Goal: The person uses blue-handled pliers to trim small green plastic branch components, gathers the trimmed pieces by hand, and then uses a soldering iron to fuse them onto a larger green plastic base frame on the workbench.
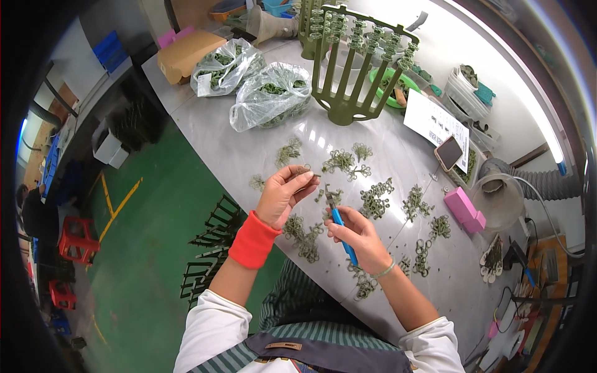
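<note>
In my left hand (pixel 287 194), raised above the table, a small green piece (pixel 315 174) is pinched between thumb and fingers; a red wristband circles that wrist. My right hand (pixel 362 239) grips a blue-handled tool (pixel 342 231) with a narrow metal tip, pointing up toward the left hand without touching the piece. Too little of the tip shows to tell the tool's exact kind. Loose clusters of small green rings (pixel 375 198) lie on the grey table (pixel 230 158) around both hands. Another cluster (pixel 305 239) sits below my left hand, between the forearms.
Two clear plastic bags (pixel 273 102) of green pieces stand at the back, beside a cardboard box (pixel 186 56). A green pronged rack (pixel 348 93) stands upright behind the rings. To the right are a phone (pixel 448 153), pink blocks (pixel 464 209) and a clear round hood (pixel 497 202).
</note>
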`<state>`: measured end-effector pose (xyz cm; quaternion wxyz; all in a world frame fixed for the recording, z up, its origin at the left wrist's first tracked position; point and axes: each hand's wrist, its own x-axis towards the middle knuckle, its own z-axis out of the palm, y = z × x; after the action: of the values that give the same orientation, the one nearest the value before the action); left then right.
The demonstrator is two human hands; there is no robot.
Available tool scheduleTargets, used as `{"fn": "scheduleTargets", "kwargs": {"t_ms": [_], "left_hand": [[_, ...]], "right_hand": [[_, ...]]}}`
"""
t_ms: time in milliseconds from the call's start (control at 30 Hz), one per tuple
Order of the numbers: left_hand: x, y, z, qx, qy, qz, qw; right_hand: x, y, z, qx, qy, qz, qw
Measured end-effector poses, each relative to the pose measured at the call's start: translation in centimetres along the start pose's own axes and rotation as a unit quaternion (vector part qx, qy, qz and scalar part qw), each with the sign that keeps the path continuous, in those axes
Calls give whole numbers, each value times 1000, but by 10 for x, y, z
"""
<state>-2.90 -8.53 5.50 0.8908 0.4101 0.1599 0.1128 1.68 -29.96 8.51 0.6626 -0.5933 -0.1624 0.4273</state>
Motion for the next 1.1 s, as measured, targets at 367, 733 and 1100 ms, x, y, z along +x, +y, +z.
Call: {"fn": "scheduleTargets", "kwargs": {"t_ms": [367, 733, 1100], "left_hand": [[-24, -2, 20, -59, 10, 29, 998], [-29, -3, 16, -31, 16, 46, 998], [-12, 0, -28, 203, 59, 33, 977]], "right_hand": [[-1, 1, 9, -36, 8, -49, 998], [2, 1, 10, -40, -12, -38, 998], [21, 16, 3, 1, -50, 23, 998]]}}
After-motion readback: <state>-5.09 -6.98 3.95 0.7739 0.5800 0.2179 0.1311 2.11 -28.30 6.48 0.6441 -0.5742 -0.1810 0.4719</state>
